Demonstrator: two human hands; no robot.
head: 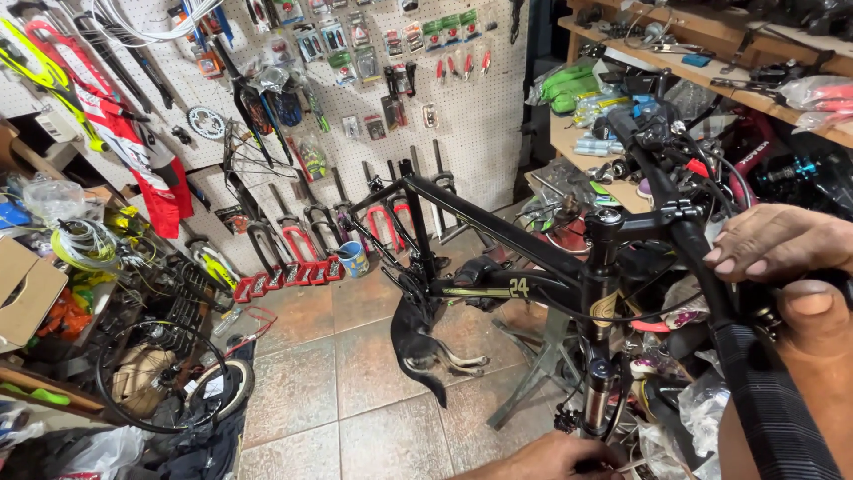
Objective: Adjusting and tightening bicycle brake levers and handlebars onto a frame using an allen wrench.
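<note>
**Head view: handlebar being steadied while the fork gets worked low down**

Head view is showing a black bike frame (498, 258) sitting on a stand at centre. Right hand (782, 244) is clamping the handlebar (711, 267) at near right. Left hand (555, 458) is reaching the fork lower end (597, 396) at bottom edge, fingers curled on something thin; grip unclear. Judging: fork-area adjustment step; next move is needing a steady bar.
</note>
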